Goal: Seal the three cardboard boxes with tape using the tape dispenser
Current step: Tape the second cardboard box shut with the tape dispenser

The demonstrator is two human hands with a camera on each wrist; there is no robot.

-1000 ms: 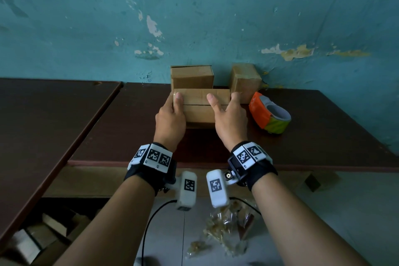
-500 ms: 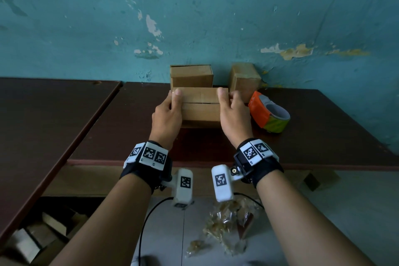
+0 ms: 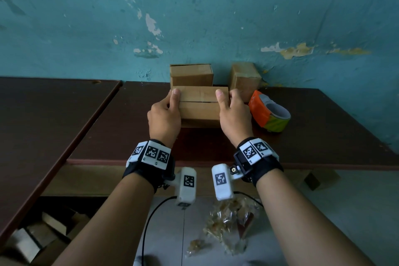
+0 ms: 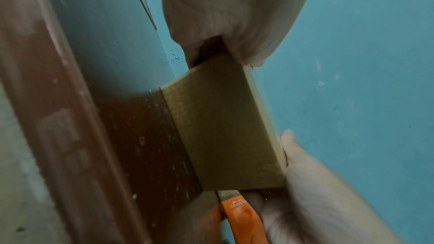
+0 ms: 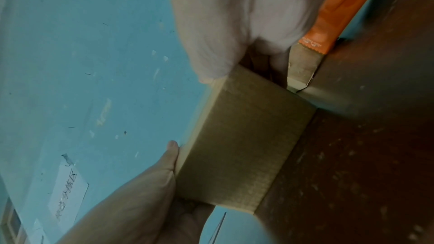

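Observation:
A small cardboard box (image 3: 199, 104) sits on the dark brown table (image 3: 121, 127), its two top flaps closed with a seam between them. My left hand (image 3: 165, 112) grips its left end and my right hand (image 3: 234, 111) grips its right end, thumbs lying on the top flaps. The wrist views show the same box (image 4: 225, 129) (image 5: 244, 147) held between both hands. Two more cardboard boxes stand behind, one (image 3: 191, 74) at the wall and one (image 3: 245, 77) to the right. The orange tape dispenser (image 3: 268, 113) with its roll lies just right of my right hand.
A teal wall (image 3: 194, 17) rises directly behind the boxes. A second dark table (image 3: 38, 114) adjoins at the left. On the floor below lie crumpled plastic wrappers (image 3: 226, 222), a black cable (image 3: 151, 218) and cardboard scraps (image 3: 38, 235).
My right hand has shifted from the box's front top to its right end. Both hands have slid further apart along the box, which stays in place on the table.

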